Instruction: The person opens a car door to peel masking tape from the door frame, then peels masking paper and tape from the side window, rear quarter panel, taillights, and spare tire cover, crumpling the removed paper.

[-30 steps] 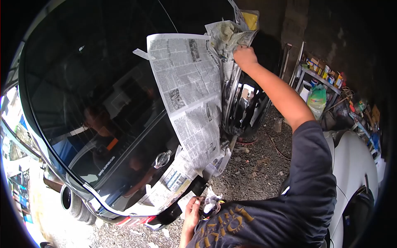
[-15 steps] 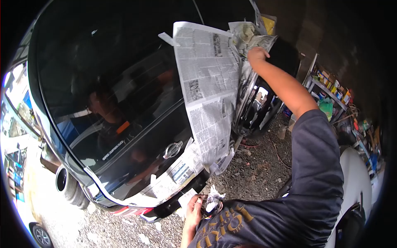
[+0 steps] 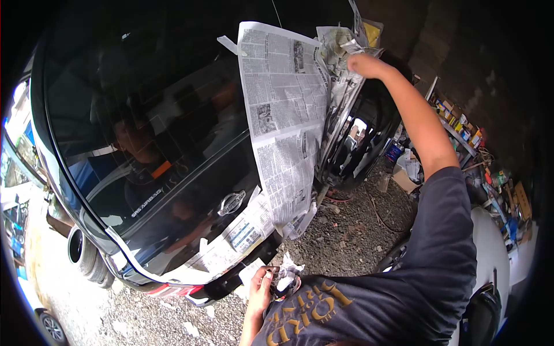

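Newspaper sheets (image 3: 283, 115) are draped along the side of a glossy black car (image 3: 144, 115), and further paper (image 3: 236, 233) runs along its lower edge. High on the paper, my right hand (image 3: 365, 66) is closed against a crumpled part (image 3: 333, 43); what its fingers hold is hidden and slightly blurred. Low in the view, my left hand (image 3: 261, 285) is closed at the edge of a crumpled white paper bundle (image 3: 287, 274), close to my dark shirt (image 3: 369, 305). Beneath the bundle sits a dark round item, partly hidden.
A silver car (image 3: 490, 242) stands at the right. Shelves with cans and boxes (image 3: 456, 124) are at the upper right. Gravel (image 3: 346, 242) covers the ground, where a cardboard box (image 3: 405, 176) lies. Stacked tyres (image 3: 86, 254) stand at the left.
My right hand has shifted slightly along the crumpled newspaper, and a pale strip now shows beside it. My left hand stays low with the bundle. The camera view has shifted.
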Tool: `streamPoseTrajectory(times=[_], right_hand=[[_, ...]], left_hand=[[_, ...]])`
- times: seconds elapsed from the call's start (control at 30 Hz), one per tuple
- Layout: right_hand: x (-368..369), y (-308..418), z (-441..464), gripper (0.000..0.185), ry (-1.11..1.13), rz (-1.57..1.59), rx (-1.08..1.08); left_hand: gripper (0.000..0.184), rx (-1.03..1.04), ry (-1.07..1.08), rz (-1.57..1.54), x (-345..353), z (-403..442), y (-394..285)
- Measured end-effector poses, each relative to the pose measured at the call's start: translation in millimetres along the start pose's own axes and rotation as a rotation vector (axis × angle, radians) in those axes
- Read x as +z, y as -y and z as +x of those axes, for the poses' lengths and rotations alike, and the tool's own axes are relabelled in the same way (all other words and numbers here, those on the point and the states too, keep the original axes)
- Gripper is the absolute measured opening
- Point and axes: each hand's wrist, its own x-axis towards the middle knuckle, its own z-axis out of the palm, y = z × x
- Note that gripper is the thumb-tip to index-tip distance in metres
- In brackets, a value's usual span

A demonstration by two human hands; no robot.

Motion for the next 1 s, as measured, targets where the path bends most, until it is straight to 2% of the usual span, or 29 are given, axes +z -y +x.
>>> streamPoseTrajectory(times=[0.1,0.2,0.4,0.53,0.63,0.73,0.83,0.9,0.93,0.97,1.0], right_hand=[[8.3,12.1,-19.1,0.015,0.214,-0.263,0.063],[14.8,6.8,-29.4,0.012,0.067,-0.557,-0.086],[1.0,14.1,-26.7,0.013,0.146,-0.573,-0.077],[-5.9,10.6,-32.8,0.009,0.148,-0.518,-0.157],[-1.2,6.0,-37.3,0.007,0.062,-0.495,-0.249],[-7.9,-10.1,-42.1,0.005,0.028,-0.318,-0.235],[-15.2,-28.0,-51.3,0.007,-0.123,-0.118,-0.193],[-16.0,-41.3,-53.9,0.007,-0.208,0.096,-0.031],[-18.7,-41.5,-57.5,0.008,-0.252,0.203,0.051],[-18.8,-40.9,-58.6,0.01,-0.262,0.485,0.226],[-20.4,-41.3,-57.0,0.01,-0.33,0.581,0.265]], left_hand=[[0.039,0.013,0.017,0.042,2.5,-0.3,4.0],[0.037,-0.001,0.018,0.071,7.4,-1.9,1.4],[0.035,-0.024,0.042,0.033,10.7,-3.1,8.2],[0.035,-0.029,0.033,0.043,11.5,-6.6,6.9],[0.035,-0.032,0.018,0.025,9.8,-8.5,14.1],[0.034,-0.05,0.001,0.015,9.9,-12.9,7.4],[0.034,-0.047,0.005,0.01,10.8,-12.1,7.0],[0.034,-0.064,0.032,-0.009,10.1,-8.3,8.6],[0.035,-0.012,0.08,0.045,10.7,-6.3,6.9],[0.037,0.041,0.127,0.1,12.0,-3.7,4.5],[0.038,0.094,0.175,0.158,13.3,-0.9,1.9]])
